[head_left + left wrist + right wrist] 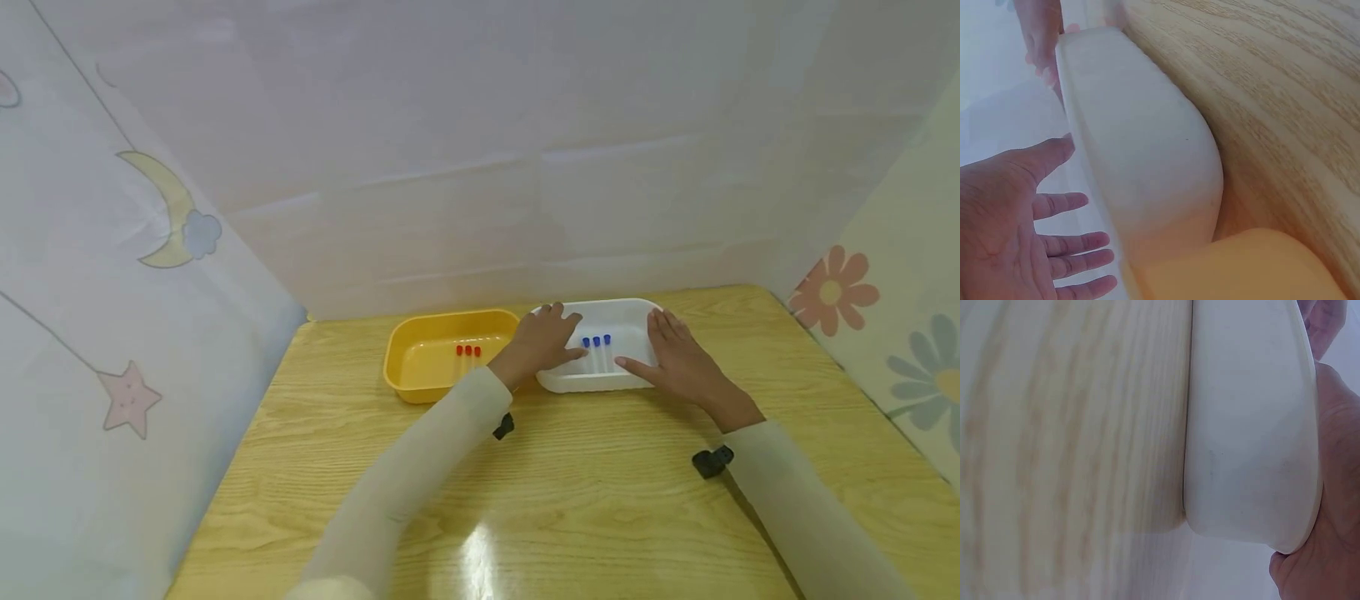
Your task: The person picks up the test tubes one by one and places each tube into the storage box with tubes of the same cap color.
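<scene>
My left hand (pixel 542 340) is spread over the left end of a white tray (pixel 592 383). Its fingers (pixel 1079 242) are straight and apart and hold nothing, with the tips along the rim in the left wrist view. At the tray's other end, my right hand (pixel 684 362) touches the rim, fingers extended and thumb reaching over the inside. A fingertip (pixel 1277 567) shows just past the rim's end in the right wrist view. Between the hands, slim pale tubes with blue caps (pixel 597 341) lie side by side in the tray.
A yellow tray (pixel 420 393) stands close to the left of the white one, with red-capped tubes (pixel 468 351) inside. Both are near the back of the wooden table (pixel 570 492), against a pale wall covering (pixel 480 208). Each sleeve carries a small black device (pixel 712 461).
</scene>
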Demonstrator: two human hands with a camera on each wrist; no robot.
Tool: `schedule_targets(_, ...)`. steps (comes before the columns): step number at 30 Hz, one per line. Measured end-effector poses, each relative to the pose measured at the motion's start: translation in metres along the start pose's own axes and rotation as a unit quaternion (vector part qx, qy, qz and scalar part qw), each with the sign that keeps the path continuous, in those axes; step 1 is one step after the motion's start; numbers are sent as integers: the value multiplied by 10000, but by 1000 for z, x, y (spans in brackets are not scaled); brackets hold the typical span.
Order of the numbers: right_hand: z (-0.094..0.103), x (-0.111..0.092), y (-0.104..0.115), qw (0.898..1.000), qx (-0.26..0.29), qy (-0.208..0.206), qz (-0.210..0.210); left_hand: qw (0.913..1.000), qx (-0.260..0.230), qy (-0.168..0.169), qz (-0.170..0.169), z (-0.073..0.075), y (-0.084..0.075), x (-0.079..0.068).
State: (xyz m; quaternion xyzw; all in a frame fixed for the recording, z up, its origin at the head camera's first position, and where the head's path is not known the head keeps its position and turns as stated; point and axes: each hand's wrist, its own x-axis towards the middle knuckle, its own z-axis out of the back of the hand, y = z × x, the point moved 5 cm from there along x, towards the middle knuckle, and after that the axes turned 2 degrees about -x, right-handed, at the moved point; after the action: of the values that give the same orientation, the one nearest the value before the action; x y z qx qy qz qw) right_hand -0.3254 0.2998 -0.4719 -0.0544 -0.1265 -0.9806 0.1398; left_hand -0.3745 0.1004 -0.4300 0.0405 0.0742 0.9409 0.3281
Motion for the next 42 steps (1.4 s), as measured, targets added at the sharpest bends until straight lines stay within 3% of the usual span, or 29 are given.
schedule_targets(14,-1,0,-1,9999,75,67,-17,9987,28,-494,-122,17,0,-21)
schedule_targets(22,-2,2,-2,9999,80,97,2,9976,172,-661,107,28,9,-35)
schedule_targets(31,0,3,2,9998,146,133,8,9974,-23,-652,313,33,24,-52)
schedule_targets(42,0,3,1,9997,155,170,-6,9931,-760,-730,522,41,50,-72)
